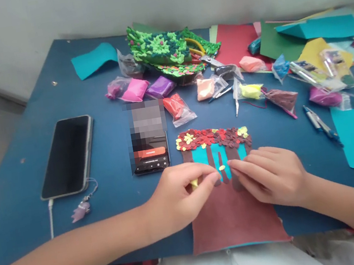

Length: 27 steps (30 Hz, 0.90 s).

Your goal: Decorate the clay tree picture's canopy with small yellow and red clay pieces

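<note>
While packets (178, 109) crowd beyond, the left hand (178, 195) curls round yellow clay (194, 184), right hand (276, 175) curled, hold unclear.

The left forearm (91, 249) slants in from the lower left, the right forearm (350, 206) from the lower right, both bare; the left hand (178, 195) curls, thumb (206, 189) and forefinger (199, 170) tips close together, facing the right hand (276, 175), whose fingers (250, 168) bend inward, knuckles up
</note>
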Tool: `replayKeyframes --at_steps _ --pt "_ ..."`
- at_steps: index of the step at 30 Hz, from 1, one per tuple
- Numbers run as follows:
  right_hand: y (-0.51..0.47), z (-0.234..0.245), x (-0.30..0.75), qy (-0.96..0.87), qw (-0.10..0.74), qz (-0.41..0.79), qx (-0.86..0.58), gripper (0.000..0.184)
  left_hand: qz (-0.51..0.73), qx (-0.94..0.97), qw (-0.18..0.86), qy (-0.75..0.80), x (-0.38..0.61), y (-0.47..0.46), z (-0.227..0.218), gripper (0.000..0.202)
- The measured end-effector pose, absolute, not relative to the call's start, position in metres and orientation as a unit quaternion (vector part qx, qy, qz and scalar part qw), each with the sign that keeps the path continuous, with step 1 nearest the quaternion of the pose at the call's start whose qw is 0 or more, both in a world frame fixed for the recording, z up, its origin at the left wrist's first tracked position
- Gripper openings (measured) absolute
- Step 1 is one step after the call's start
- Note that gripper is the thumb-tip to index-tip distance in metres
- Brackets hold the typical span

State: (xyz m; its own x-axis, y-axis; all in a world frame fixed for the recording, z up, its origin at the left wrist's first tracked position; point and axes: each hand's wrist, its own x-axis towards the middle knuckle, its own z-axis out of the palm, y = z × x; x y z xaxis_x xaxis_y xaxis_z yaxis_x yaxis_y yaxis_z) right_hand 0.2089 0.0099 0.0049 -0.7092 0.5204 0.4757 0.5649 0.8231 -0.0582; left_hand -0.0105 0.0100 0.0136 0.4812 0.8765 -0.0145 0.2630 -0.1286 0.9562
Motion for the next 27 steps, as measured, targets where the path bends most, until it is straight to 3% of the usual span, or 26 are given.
replayKeyframes --at_steps 3,10,27 --pt "0.009 0.005 0.207 -0.928 0.217 -0.005 -0.304 0.012 0.313 0.777 0.402 0.368 -0.013 0.01 0.006 0.019" --pt "0.006 0.004 0.202 -0.9 0.213 0.028 -0.378 0.014 0.297 0.853 0.278 0.327 -0.013 0.007 -0.005 0.024" --pt "0.002 0.001 0.196 -0.848 0.226 0.153 -0.454 0.011 0.288 0.877 0.228 0.31 -0.014 0.007 -0.01 0.027"
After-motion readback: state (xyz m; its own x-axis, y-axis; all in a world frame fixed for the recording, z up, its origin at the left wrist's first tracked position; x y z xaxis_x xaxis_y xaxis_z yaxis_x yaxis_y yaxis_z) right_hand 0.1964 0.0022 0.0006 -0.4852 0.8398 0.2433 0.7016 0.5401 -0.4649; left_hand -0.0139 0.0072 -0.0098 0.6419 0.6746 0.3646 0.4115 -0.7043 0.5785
